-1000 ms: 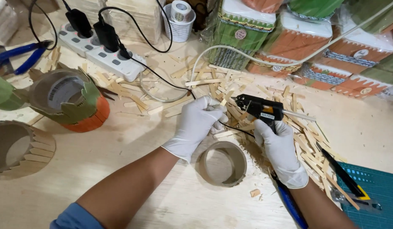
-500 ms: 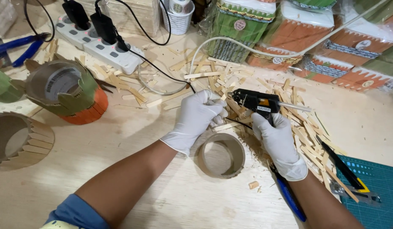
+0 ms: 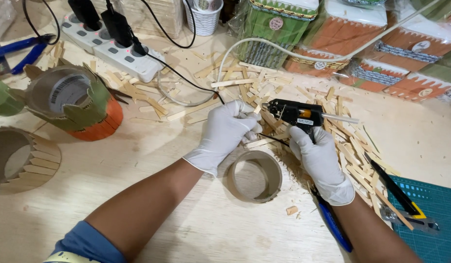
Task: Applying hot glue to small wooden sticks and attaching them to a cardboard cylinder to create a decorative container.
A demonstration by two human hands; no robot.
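Head view, nearest first: a short cardboard ring [image 3: 254,176] lies flat on the pale wooden table [image 3: 138,160], between the two gloved hands and just in front of them. It looks light and thin-walled, so by my judgement it would dent if squeezed hard; the rim, pinched lightly from both sides, seems the safest place to hold it. To its right, blue-handled pliers [image 3: 332,224] lie partly under the right forearm, and a utility knife [image 3: 398,197] rests at the edge of a green cutting mat [image 3: 430,204].

Just beyond the ring, the left hand [image 3: 225,131] has its fingers curled down, apparently pinching a thin wooden stick [image 3: 259,142]; the stick is slim, stiff and probably snaps easily, so holding it near one end leaves the rest free. The right hand [image 3: 319,158] is wrapped closed around the grip of a black hot glue gun [image 3: 296,113], whose nozzle points left toward the left fingertips.

Around and behind both hands spreads a loose heap of wooden sticks [image 3: 264,90]. Far left stand a stick-clad tube painted green and orange [image 3: 74,104] and a half-covered tube [image 3: 18,160]. Farther still, a white power strip [image 3: 113,48] holds black plugs, and wrapped, finished boxes [image 3: 332,34] line the far right.
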